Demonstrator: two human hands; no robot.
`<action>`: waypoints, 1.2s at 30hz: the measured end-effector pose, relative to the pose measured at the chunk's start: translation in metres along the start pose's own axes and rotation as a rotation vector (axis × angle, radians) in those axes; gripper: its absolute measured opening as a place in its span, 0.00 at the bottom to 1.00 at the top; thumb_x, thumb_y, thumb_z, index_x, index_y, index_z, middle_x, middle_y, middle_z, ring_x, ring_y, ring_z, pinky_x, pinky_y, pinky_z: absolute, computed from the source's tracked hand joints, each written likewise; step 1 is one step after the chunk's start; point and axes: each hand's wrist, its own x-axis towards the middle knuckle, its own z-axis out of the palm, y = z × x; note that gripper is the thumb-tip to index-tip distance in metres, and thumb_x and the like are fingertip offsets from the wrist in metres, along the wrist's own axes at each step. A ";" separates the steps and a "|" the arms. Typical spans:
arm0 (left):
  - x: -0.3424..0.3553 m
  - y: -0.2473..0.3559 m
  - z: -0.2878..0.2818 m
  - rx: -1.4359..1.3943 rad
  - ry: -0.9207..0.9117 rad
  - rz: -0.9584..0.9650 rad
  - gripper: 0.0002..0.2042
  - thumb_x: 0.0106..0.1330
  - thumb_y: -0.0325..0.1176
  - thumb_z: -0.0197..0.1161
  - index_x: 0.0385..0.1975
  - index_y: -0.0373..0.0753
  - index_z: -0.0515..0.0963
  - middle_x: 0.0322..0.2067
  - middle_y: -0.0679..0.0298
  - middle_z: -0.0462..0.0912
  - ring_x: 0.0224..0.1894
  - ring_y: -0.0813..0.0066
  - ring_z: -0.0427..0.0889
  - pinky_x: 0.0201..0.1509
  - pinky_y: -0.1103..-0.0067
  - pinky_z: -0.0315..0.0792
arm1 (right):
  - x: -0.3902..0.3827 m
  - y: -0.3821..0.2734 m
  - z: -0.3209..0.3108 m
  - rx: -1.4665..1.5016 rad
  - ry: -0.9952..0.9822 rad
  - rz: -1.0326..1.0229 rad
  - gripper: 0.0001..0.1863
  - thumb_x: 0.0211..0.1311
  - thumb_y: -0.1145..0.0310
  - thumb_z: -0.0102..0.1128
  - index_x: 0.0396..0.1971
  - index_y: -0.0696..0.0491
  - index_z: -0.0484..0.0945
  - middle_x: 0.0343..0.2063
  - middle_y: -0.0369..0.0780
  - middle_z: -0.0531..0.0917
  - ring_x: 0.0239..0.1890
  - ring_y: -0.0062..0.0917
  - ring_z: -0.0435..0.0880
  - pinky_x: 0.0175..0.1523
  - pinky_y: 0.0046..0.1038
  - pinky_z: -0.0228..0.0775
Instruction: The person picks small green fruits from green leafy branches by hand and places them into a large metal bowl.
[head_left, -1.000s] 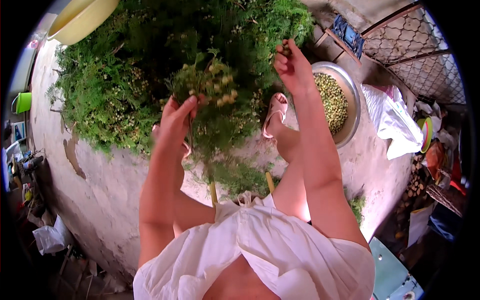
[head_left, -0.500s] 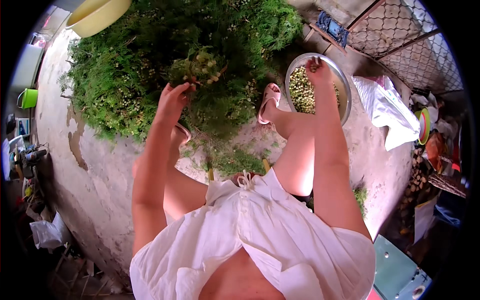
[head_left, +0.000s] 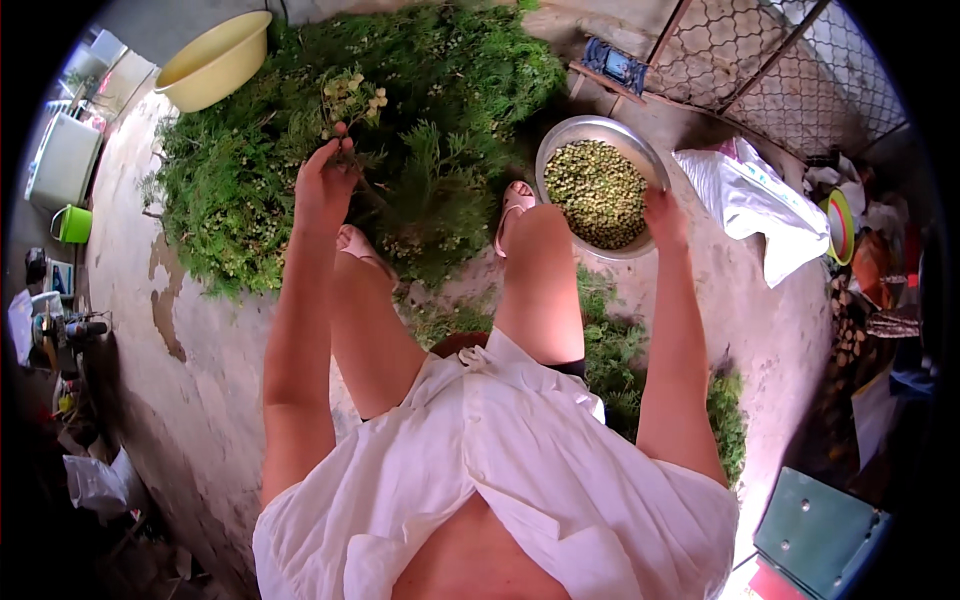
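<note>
We judge the step as stripping small round fruits off a green plant, one sprig at a time, and collecting them in a basin. Our left hand (head_left: 325, 185) is over the branch pile (head_left: 225, 190), thumb and fingers pinched round the stem of a sprig (head_left: 350, 98). That sprig points toward the far side, with pale yellow-green fruits clustered at its tip, so we'd say picking on it isn't done. Our right hand (head_left: 665, 218) is at the right side of the metal basin (head_left: 650, 163), fingers at the rim; blur and angle hide the fingertips, so we cannot tell whether they grasp fruit, grip the rim or are free.

Loose fruits (head_left: 597, 193) cover most of the basin floor, right of our right sandal (head_left: 512, 222). Far left, a yellow tub (head_left: 215, 65) sits by the pile; a white sack (head_left: 750, 205) lies right of the metal basin.

In our judgement, the next move calls for the right hand back at the sprig, pulling fruits off the tip while the left keeps the stem steady. Loose drops between pile and basin look like the main risk.
</note>
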 end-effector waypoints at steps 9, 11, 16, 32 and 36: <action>0.019 -0.067 0.015 -0.031 0.047 -0.041 0.10 0.62 0.29 0.48 0.42 0.37 0.72 0.35 0.68 0.76 0.37 0.80 0.74 0.39 0.77 0.70 | -0.194 0.171 -0.055 -0.589 0.779 0.643 0.11 0.55 0.63 0.49 0.37 0.49 0.73 0.19 0.33 0.75 0.16 0.20 0.70 0.19 0.22 0.62; 0.024 -0.076 0.012 -0.077 0.082 -0.065 0.10 0.62 0.28 0.49 0.42 0.37 0.72 0.35 0.67 0.76 0.37 0.80 0.74 0.40 0.78 0.70 | -0.233 0.191 -0.063 -0.977 0.745 0.926 0.12 0.53 0.61 0.51 0.32 0.52 0.75 0.15 0.36 0.73 0.14 0.21 0.71 0.21 0.23 0.64; 0.049 -0.080 -0.013 -0.163 0.164 -0.059 0.11 0.59 0.25 0.50 0.42 0.35 0.72 0.35 0.66 0.75 0.36 0.77 0.74 0.40 0.81 0.70 | -0.231 0.217 -0.067 -1.335 0.282 0.867 0.14 0.48 0.61 0.59 0.26 0.55 0.69 0.17 0.36 0.72 0.18 0.21 0.71 0.26 0.23 0.63; 0.130 -0.079 -0.082 0.071 0.182 -0.076 0.13 0.59 0.24 0.48 0.44 0.28 0.68 0.41 0.58 0.75 0.38 0.72 0.73 0.48 0.73 0.67 | 0.155 0.084 -0.048 -1.299 0.385 0.436 0.15 0.52 0.61 0.57 0.34 0.57 0.73 0.16 0.31 0.74 0.15 0.13 0.68 0.19 0.17 0.57; 0.168 -0.081 -0.087 0.089 0.202 -0.120 0.14 0.58 0.23 0.49 0.46 0.34 0.67 0.40 0.60 0.74 0.36 0.74 0.71 0.53 0.68 0.62 | 0.295 0.005 -0.086 -1.474 0.395 0.350 0.19 0.51 0.56 0.58 0.33 0.58 0.75 0.15 0.32 0.74 0.11 0.14 0.66 0.15 0.18 0.55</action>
